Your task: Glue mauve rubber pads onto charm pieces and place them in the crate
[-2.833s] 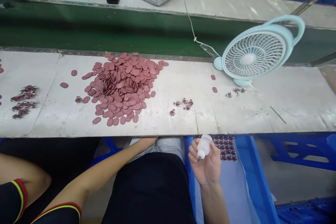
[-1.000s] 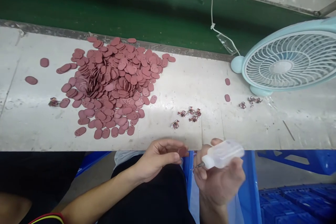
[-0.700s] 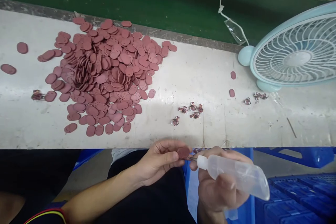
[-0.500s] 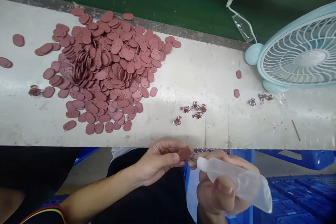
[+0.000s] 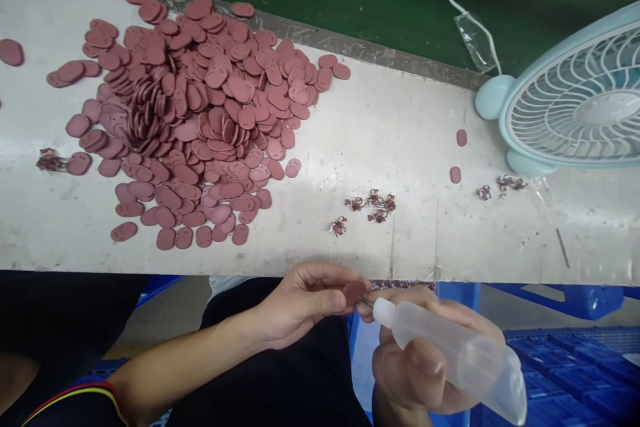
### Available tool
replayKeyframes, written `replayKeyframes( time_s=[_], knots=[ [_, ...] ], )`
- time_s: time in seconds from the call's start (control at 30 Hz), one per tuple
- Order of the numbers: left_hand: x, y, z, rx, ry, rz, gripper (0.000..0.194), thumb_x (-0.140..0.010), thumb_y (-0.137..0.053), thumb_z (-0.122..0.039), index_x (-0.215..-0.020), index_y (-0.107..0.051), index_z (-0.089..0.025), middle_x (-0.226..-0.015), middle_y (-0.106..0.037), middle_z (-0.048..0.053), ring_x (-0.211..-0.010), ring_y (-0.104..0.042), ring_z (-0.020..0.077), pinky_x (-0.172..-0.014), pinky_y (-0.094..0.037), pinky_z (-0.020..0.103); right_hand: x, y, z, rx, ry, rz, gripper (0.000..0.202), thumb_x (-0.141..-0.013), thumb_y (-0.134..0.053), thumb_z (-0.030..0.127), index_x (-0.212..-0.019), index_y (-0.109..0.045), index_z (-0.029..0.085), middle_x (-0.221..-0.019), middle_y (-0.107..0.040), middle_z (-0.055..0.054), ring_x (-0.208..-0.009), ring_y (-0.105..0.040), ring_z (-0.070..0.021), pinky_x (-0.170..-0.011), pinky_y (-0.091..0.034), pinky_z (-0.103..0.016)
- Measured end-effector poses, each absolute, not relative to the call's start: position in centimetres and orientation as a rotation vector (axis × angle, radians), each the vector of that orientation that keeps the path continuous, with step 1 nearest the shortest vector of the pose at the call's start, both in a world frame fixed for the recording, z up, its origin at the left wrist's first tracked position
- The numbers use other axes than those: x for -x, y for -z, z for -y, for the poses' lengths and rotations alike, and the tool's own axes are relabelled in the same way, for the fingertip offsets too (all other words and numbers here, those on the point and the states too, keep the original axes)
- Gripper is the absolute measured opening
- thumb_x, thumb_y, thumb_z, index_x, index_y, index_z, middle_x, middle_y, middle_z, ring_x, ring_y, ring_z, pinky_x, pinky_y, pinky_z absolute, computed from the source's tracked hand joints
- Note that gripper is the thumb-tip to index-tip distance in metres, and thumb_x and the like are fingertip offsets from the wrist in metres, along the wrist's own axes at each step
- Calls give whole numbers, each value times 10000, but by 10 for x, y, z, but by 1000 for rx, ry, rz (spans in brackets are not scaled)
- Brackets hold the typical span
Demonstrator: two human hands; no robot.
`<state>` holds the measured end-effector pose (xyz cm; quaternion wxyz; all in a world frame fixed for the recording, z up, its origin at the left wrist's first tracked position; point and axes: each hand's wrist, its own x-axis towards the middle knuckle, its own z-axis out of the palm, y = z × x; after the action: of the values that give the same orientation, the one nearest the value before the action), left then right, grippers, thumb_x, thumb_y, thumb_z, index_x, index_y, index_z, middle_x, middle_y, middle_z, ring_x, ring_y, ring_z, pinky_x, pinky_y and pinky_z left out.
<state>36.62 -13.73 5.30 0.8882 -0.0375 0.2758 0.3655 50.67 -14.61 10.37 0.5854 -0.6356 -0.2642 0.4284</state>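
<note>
Between thumb and fingers, my left hand [image 5: 310,303] pinches a reddish-brown oval disc [image 5: 355,291] just below the table's front edge. My right hand [image 5: 425,353] is wrapped around a translucent squeeze bottle [image 5: 450,343] with a white cap and a thin metal nozzle. The nozzle tip [image 5: 367,301] meets the lower right edge of the disc or lies just beside it; I cannot tell whether they touch. A large heap of similar discs [image 5: 200,107] covers the left part of the table. Closer to my hands lie several small brown parts with wire-like ends [image 5: 376,205].
A light blue fan [image 5: 575,100] stands at the table's right end, its white cord [image 5: 475,17] running up the green wall. Two loose discs [image 5: 461,138] and more small wired parts [image 5: 505,183] lie near it. Blue crates [image 5: 565,373] sit below, at the right.
The view has shifted slightly, so the heap appears further left and the fan further right. Both hands keep their grips, with the nozzle still at the disc's edge.
</note>
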Motion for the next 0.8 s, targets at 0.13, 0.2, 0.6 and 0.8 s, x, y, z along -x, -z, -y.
replayKeyframes(
  time_s=[0.13, 0.2, 0.6, 0.8],
  knots=[
    [-365, -53, 139, 82, -749, -577, 322, -697, -926, -299, -996, -819, -244, -1085, -817, 57, -994, -750, 185, -862, -600, 289, -501, -106, 143, 1371, -739, 879, 293, -786, -807, 459, -1018, -684, 328, -561, -569, 57, -440, -500, -197, -445, -514, -448],
    [-365, -53, 139, 87, -745, -583, 325, -690, -930, -298, -991, -820, -243, -1081, -817, 56, -997, -749, 183, -858, -600, 281, -498, -107, 140, 1367, -766, 893, 280, -791, -813, 454, -1013, -692, 332, -572, -569, 55, -450, -513, -201, -446, -515, -450],
    [-362, -56, 137, 120, -747, -550, 306, -700, -924, -272, -986, -821, -241, -1066, -824, 52, -982, -758, 169, -824, -590, 232, -499, -115, 137, 1358, -826, 875, 274, -810, -796, 495, -992, -675, 330, -538, -568, 64, -478, -602, -246, -423, -537, -446],
    [-362, -57, 138, 111, -742, -570, 312, -698, -925, -277, -988, -817, -238, -1077, -821, 49, -962, -761, 163, -848, -609, 257, -496, -110, 135, 1255, -765, 999, 229, -822, -758, 404, -998, -679, 280, -558, -568, 51, -430, -539, -200, -389, -529, -415]
  ],
)
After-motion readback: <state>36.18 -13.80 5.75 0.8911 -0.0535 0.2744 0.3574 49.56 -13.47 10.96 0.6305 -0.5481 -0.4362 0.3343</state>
